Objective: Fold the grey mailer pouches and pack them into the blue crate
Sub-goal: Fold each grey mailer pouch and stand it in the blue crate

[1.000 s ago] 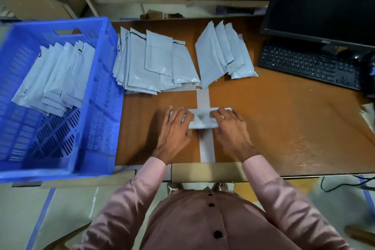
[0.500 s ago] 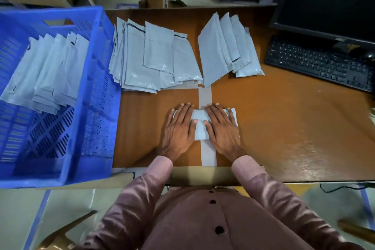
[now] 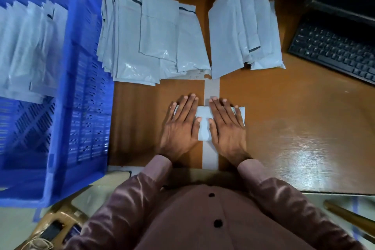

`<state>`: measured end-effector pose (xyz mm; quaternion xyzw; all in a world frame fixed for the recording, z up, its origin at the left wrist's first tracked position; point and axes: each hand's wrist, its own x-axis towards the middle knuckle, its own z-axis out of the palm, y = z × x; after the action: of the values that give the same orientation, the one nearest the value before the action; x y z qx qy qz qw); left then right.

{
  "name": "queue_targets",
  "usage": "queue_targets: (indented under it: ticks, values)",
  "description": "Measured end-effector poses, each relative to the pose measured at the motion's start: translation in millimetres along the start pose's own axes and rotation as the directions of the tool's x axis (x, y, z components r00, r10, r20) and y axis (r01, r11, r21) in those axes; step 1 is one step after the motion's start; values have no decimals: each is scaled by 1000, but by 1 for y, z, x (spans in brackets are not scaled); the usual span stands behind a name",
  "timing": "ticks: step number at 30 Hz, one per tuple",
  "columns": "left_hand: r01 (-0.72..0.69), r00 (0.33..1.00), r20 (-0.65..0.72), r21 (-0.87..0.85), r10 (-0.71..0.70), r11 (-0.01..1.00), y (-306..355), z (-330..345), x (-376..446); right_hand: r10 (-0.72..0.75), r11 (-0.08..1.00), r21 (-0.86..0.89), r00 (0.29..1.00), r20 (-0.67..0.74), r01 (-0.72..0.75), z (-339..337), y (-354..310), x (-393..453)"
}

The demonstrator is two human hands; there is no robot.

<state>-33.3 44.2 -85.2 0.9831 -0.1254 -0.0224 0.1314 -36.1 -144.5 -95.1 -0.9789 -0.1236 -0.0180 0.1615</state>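
Pouch [image 3: 203, 126] under both flat palms, on the desk [image 3: 284, 128] near its front edge.
Left hand [image 3: 181, 126] and right hand [image 3: 227, 128] lie spread, fingers straight, gripping nothing; the pouch sits beneath and between them. Press outward evenly so the crease sets sharp. Beyond lie two pouch stacks [image 3: 150, 36]; the crate [image 3: 85, 87] stands left.

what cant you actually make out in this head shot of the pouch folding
- Folded pouch, head view: the left hand and right hand lie flat over it, hiding its fold lines and most of its edges.
- Blue crate: cut off by the left and top edges; the count of pouches inside is blurred.
- Left pile: overlapping hides how many pouches.
- Keyboard: cut off at the right edge, key legends too small to read.
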Motion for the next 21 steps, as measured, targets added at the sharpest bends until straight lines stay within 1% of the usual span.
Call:
queue_targets:
  ticks: [3, 11, 14, 16, 18, 21]
  values:
    - [4, 1000, -6, -5, -4, 1000, 1, 0, 0, 3, 1000, -4, 1000, 15, -3, 1, 0, 0]
    - [4, 1000, 31, 8, -4, 1000, 1, -1, -1, 15, 1000, 9, 1000, 16, -15, -2, -3, -1]
    - [-2, 999, 39, 18, 1, 1000, 0, -4, -2, 2, 999, 52, 999, 35, -4, -3, 0, -2]
    - [-5, 999, 45, 47, 3, 999, 3, -9, -1, -16, 993, 121, 999, 44, 11, -7, 3, -3]
    - [-22, 999, 35, 58, 20, 998, 10, -11, -1, 7, 986, 168, 999, 32, -12, -12, 8, -6]
    - [-31, 999, 18, -31, 31, 999, 21, -4, 2, 26, 996, 88, 999, 32, -29, -15, 19, -12]
